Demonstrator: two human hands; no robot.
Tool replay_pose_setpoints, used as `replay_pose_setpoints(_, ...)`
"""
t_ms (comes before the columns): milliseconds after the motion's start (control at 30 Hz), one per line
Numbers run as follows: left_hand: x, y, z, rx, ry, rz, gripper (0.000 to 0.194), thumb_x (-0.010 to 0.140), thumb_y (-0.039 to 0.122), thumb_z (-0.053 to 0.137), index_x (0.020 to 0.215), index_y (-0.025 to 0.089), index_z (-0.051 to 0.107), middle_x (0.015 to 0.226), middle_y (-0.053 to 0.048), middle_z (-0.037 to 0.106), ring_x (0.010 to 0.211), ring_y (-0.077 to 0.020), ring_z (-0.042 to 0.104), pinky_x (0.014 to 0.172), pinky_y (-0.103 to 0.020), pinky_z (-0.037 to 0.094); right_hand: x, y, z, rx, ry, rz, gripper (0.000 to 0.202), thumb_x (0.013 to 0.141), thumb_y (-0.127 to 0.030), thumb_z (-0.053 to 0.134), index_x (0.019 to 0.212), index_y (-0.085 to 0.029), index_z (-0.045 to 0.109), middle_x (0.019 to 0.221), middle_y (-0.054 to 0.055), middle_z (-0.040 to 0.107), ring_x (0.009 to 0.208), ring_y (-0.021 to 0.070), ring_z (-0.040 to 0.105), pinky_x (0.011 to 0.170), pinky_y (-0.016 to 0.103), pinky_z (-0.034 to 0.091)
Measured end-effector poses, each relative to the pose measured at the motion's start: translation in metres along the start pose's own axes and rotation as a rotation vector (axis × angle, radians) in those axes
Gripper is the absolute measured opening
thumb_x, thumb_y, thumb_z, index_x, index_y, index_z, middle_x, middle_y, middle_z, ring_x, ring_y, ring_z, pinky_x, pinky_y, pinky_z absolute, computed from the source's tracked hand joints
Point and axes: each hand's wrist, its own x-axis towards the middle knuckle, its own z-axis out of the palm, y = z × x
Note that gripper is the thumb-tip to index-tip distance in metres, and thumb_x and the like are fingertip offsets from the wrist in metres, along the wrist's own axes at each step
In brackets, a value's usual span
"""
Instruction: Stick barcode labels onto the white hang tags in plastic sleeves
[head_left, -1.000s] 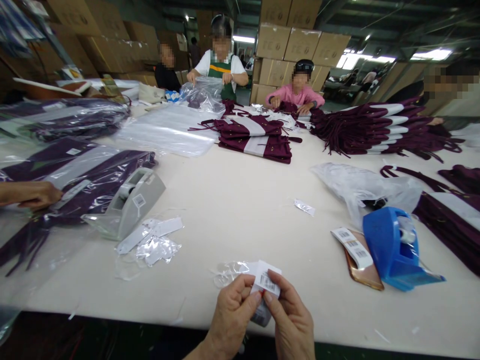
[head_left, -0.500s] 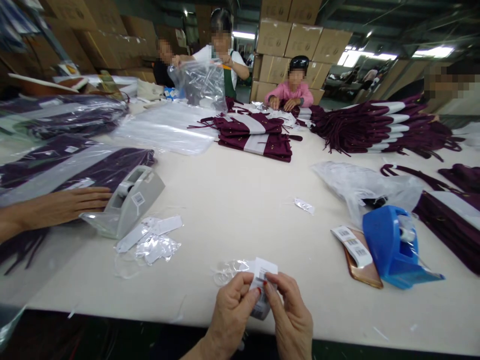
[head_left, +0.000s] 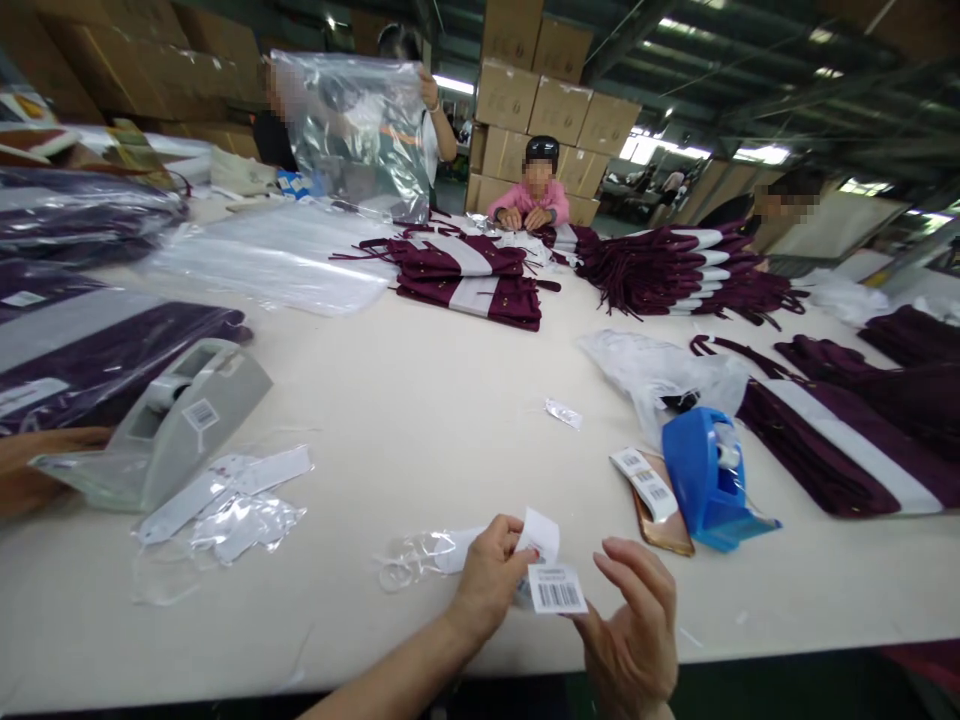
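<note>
My left hand [head_left: 491, 575] is closed in a pinch on a white barcode label strip [head_left: 538, 535], its upper end curled above my fingertips. A printed barcode sticker [head_left: 557, 590] sits between my hands, its right edge meeting my right thumb. My right hand [head_left: 630, 620] has its thumb and fingers spread apart; whether the sticker clings to the thumb is unclear. Just left of my left hand, clear plastic and a white tag [head_left: 454, 550] with a loop lie on the table.
At left are a grey tape dispenser [head_left: 199, 420], white tags [head_left: 232, 500] and another person's hand [head_left: 45, 465]. A blue tape dispenser [head_left: 709, 485] stands by a phone [head_left: 667, 520] with labels at right. Purple bags [head_left: 465, 275] lie further back; co-workers sit and stand beyond.
My right hand has moved away from my left, its fingers now spread. The barcode sticker now faces up between them. The view has swung right, and a co-worker has raised a clear bag.
</note>
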Motion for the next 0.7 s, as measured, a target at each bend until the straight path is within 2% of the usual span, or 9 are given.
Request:
replay_pose_setpoints(100, 0.006, 0.004, -0.002, 0.254, 0.112, 0.211, 0.041, 0.057, 0.014, 0.056, 0.098, 0.017, 0.055, 0.108, -0.010, 0.061, 0.102, -0.0240, 0.054, 0.089, -0.039, 0.041, 0.005, 0.004, -0.014, -0.126, -0.023, -0.127, 0.029, 0.084, -0.033, 0.057, 0.108, -0.017, 0.053, 0.099, 0.010, 0.054, 0.094, 0.0250, 0.051, 0.082, 0.045, 0.040)
replay_pose_setpoints(167, -0.002, 0.013, -0.009, 0.356, 0.142, 0.301, 0.036, 0.061, 0.016, 0.056, 0.096, 0.018, 0.059, 0.111, -0.009, 0.058, 0.109, -0.0242, 0.048, 0.095, -0.040, 0.035, 0.005, 0.004, -0.018, -0.165, -0.034, -0.157, 0.026, 0.086, -0.032, 0.055, 0.106, -0.016, 0.053, 0.098, 0.011, 0.054, 0.094, 0.0250, 0.051, 0.081, 0.045, 0.040)
replay_pose_setpoints(233, -0.016, 0.027, -0.017, 0.345, 0.079, 0.222, 0.017, 0.071, 0.027, 0.053, 0.081, 0.018, 0.062, 0.089, -0.007, 0.064, 0.089, -0.0217, 0.054, 0.084, -0.037, 0.040, 0.004, 0.003, -0.017, -0.175, -0.044, -0.167, 0.026, 0.086, -0.033, 0.054, 0.105, -0.016, 0.053, 0.097, 0.010, 0.054, 0.093, 0.0245, 0.052, 0.081, 0.044, 0.041)
replay_pose_setpoints(300, -0.031, 0.040, -0.024, 0.226, 0.002, 0.042, 0.026, 0.076, 0.038, 0.049, 0.068, 0.016, 0.060, 0.064, -0.003, 0.060, 0.066, -0.0162, 0.051, 0.066, -0.030, 0.040, 0.002, 0.001, -0.012, -0.169, -0.051, -0.162, 0.024, 0.087, -0.033, 0.053, 0.105, -0.016, 0.053, 0.097, 0.010, 0.054, 0.092, 0.0238, 0.052, 0.082, 0.043, 0.040)
replay_pose_setpoints(433, -0.050, 0.053, -0.029, -0.029, -0.047, -0.143, 0.029, 0.065, 0.042, 0.061, 0.060, 0.014, 0.056, 0.055, 0.000, 0.055, 0.055, -0.0108, 0.044, 0.057, -0.024, 0.032, -0.002, -0.002, 0.003, -0.121, -0.068, -0.153, 0.022, 0.086, -0.030, 0.055, 0.102, -0.016, 0.054, 0.096, 0.009, 0.056, 0.092, 0.0229, 0.053, 0.083, 0.042, 0.040)
replay_pose_setpoints(500, -0.052, 0.052, -0.032, -0.079, -0.014, -0.188, 0.026, 0.057, 0.037, 0.066, 0.056, 0.014, 0.053, 0.052, 0.001, 0.054, 0.053, -0.0104, 0.044, 0.056, -0.023, 0.032, -0.005, -0.001, 0.010, -0.097, -0.077, -0.158, 0.021, 0.085, -0.029, 0.057, 0.101, -0.016, 0.055, 0.095, 0.009, 0.058, 0.091, 0.0227, 0.054, 0.085, 0.042, 0.039)
replay_pose_setpoints(600, -0.051, 0.047, -0.042, -0.037, 0.100, -0.168, 0.022, 0.055, 0.033, 0.064, 0.052, 0.015, 0.051, 0.048, 0.002, 0.051, 0.052, -0.0103, 0.042, 0.055, -0.023, 0.031, -0.011, 0.002, 0.019, -0.072, -0.152, -0.149, 0.022, 0.080, -0.025, 0.063, 0.099, -0.017, 0.059, 0.092, 0.008, 0.062, 0.090, 0.0219, 0.056, 0.084, 0.039, 0.040)
replay_pose_setpoints(667, -0.049, 0.043, -0.049, 0.044, 0.176, -0.117, 0.020, 0.057, 0.033, 0.061, 0.051, 0.016, 0.051, 0.048, 0.003, 0.049, 0.053, -0.0105, 0.041, 0.056, -0.023, 0.030, -0.014, 0.000, 0.023, 0.017, -0.255, -0.020, 0.019, 0.079, -0.021, 0.062, 0.099, -0.019, 0.061, 0.089, 0.006, 0.064, 0.086, 0.0201, 0.058, 0.078, 0.034, 0.044)
replay_pose_setpoints(700, -0.049, 0.041, -0.052, 0.084, 0.198, -0.099, 0.020, 0.057, 0.033, 0.060, 0.051, 0.016, 0.051, 0.048, 0.003, 0.048, 0.053, -0.0105, 0.040, 0.055, -0.023, 0.029, -0.015, -0.002, 0.025, 0.095, -0.313, 0.114, 0.017, 0.081, -0.020, 0.058, 0.098, -0.021, 0.062, 0.088, 0.005, 0.065, 0.083, 0.0190, 0.060, 0.075, 0.031, 0.046)
